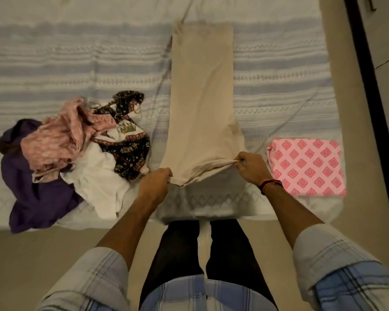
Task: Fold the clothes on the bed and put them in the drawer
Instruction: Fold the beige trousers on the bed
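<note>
The left hand [154, 184] and right hand [250, 168] pinch the beige trousers' [201, 97] near end, fingers closed; folding is underway; next, carry that end toward the far hem.

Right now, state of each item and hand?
beige garment: spread lengthwise on the bed, near end lifted
left hand: gripping its near left corner
right hand: gripping its near right corner
pink patterned cloth: folded, flat
clothes pile: unfolded, heaped
bedsheet: wrinkled
</note>
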Motion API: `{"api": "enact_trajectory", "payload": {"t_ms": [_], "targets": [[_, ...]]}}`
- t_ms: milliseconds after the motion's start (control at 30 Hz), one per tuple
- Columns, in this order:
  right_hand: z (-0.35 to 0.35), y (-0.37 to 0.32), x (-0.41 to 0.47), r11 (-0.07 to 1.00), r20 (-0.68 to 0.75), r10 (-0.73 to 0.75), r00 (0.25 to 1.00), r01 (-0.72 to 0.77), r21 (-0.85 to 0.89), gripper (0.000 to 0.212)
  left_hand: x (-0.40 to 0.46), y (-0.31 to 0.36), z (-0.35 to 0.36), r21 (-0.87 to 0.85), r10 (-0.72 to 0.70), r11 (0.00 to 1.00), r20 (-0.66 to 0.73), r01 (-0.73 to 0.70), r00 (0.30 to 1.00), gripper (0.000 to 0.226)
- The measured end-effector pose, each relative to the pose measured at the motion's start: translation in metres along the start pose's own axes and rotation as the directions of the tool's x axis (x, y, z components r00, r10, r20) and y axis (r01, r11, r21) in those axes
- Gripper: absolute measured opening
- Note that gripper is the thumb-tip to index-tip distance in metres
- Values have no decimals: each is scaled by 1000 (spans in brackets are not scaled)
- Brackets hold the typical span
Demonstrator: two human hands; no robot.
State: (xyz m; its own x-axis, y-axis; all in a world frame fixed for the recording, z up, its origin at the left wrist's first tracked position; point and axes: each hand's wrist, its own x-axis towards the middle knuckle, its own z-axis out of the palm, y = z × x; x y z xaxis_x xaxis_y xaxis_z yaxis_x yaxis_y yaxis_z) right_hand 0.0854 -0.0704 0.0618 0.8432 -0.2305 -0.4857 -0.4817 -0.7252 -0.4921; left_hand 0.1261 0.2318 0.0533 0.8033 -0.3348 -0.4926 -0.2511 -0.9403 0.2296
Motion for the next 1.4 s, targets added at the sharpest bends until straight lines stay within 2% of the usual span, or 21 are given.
{"api": "enact_trajectory", "payload": {"t_ms": [167,433,567,633,700,867,967,1167,1233,1300,1400], "targets": [[27,10,-9,997,45,41,998,-38,-70,13,-10,-10,32,-35,59,998,59,-57,997,27],[72,23,-8,970,59,107,992,-92,-226,22,-12,-15,79,-5,23,1000,132,-22,991,26],[88,34,-11,955,144,177,974,-134,-266,28,-5,-15,85,156,-5,987,316,-46,949,35],[92,36,-14,961,179,188,966,-143,-239,32,-2,-12,82,243,-23,967,373,-74,928,40],[94,33,-16,965,164,201,966,-166,-203,34,3,-7,78,260,-34,963,379,-71,925,40],[97,30,-14,954,59,298,953,-294,-68,31,16,12,78,97,68,990,328,-105,942,43],[98,35,-10,926,41,362,931,-364,96,28,19,22,85,44,130,987,351,-155,927,45],[94,46,-3,882,55,407,912,-408,236,23,26,38,83,159,38,981,412,-113,910,38],[90,49,0,874,1,417,909,-401,274,24,33,47,78,162,23,982,402,-96,916,36],[86,54,4,850,-75,451,890,-402,341,24,41,58,76,112,34,991,356,-78,934,36],[79,62,15,809,-180,523,833,-419,413,37,57,79,79,-66,76,996,272,-61,959,36]]}}
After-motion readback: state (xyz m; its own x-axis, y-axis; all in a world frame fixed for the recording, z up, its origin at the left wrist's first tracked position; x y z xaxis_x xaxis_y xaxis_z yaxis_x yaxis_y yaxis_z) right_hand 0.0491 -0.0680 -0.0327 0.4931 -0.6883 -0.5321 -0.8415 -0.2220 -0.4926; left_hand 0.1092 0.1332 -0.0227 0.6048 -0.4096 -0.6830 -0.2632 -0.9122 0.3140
